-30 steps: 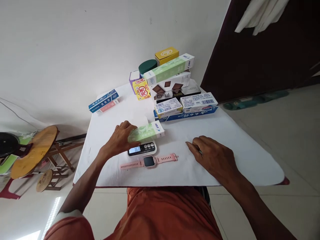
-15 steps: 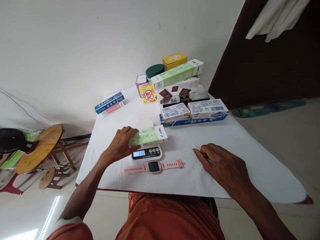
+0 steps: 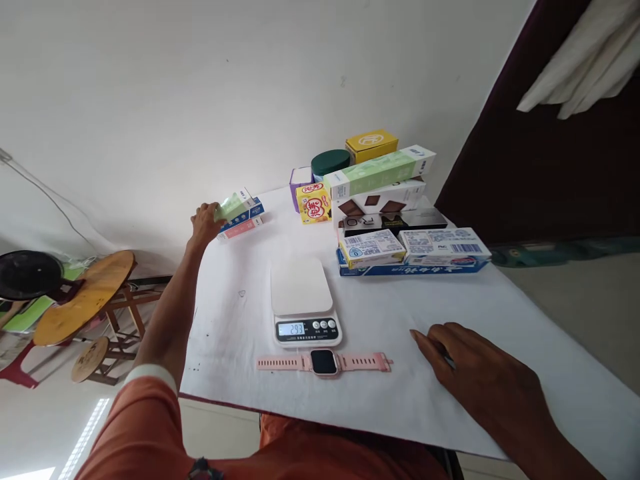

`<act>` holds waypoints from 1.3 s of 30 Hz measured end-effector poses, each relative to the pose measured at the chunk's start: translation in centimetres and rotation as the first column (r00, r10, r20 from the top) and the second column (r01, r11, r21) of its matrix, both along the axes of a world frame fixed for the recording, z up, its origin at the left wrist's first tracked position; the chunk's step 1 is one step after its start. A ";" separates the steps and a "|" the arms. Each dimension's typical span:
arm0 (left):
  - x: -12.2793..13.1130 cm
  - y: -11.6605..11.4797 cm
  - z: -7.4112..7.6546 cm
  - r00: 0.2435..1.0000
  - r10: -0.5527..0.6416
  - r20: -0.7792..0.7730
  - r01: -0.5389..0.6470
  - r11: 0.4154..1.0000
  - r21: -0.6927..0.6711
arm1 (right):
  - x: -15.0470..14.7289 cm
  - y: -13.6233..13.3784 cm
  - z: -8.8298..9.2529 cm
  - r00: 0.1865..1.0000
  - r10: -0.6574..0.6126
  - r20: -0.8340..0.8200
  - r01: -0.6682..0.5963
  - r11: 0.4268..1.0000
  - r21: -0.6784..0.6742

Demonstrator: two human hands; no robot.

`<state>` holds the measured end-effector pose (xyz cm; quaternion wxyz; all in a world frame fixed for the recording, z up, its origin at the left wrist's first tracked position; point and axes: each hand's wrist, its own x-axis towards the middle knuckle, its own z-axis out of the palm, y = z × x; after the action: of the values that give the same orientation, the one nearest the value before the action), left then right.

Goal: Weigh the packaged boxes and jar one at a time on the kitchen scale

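Note:
My left hand (image 3: 204, 221) is stretched out to the far left of the white table (image 3: 240, 313), closed on a green and white box (image 3: 234, 204). It holds the box on top of a blue box and a red box (image 3: 243, 224) lying there. The white kitchen scale (image 3: 303, 301) in the middle has a bare platform and its display is lit. A pink smartwatch (image 3: 324, 362) lies flat just in front of the scale. My right hand (image 3: 473, 375) rests on the table at the right, fingers loosely curled, holding nothing I can see.
A pile of boxes (image 3: 385, 200) stands at the back right, with a dark green round tin (image 3: 331, 162) and a yellow box (image 3: 371, 144) behind. Wooden stools (image 3: 85, 300) stand on the floor to the left. A dark door (image 3: 550, 167) is at the right.
My left hand lifted the green box off the scale and carried it to the far left, onto the blue and red boxes. The scale platform is bare. My right hand stayed put.

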<state>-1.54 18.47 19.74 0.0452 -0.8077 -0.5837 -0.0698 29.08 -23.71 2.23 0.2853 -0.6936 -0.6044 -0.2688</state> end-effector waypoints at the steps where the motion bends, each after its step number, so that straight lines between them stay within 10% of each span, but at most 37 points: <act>1: 0.5 1.2 0.3 1.000 0.010 -0.018 -0.010 1.000 -0.021 | 0.0 0.0 0.0 1.000 -0.003 0.007 0.003 1.000 -0.005; 14: 2.5 3.6 0.1 0.997 0.006 -0.072 -0.012 0.996 -0.091 | 0.0 -0.1 0.1 1.000 -0.006 -0.005 0.006 1.000 -0.025; 20: 6.7 -3.1 -1.0 0.935 -0.329 0.131 0.305 0.936 0.175 | -0.2 0.1 0.3 0.998 -0.007 -0.063 0.006 1.000 -0.016; 24: 11.3 -10.0 -2.6 0.683 -0.702 0.203 0.698 0.708 0.101 | -0.3 -0.1 0.4 0.992 -0.006 -0.123 -0.001 0.998 -0.055; 28: 15.9 -15.1 -3.9 0.532 -0.826 0.184 0.844 0.535 -0.036 | -0.3 -0.1 0.2 0.986 -0.013 -0.166 0.000 0.997 -0.079; 34: 20.9 -17.6 -4.7 0.598 -0.801 0.036 0.797 0.588 -0.141 | -0.2 0.0 0.4 0.992 -0.037 -0.122 0.029 0.997 -0.066; 39: 20.2 -17.6 -4.4 0.665 -0.734 0.138 0.747 0.650 -0.140 | -0.2 -0.2 0.5 0.989 -0.017 -0.150 0.010 0.999 -0.047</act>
<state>18.62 0.85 15.32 -0.0820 -0.9731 -0.2082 -0.0556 28.91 -23.86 2.70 0.3120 -0.7224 -0.5825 -0.2037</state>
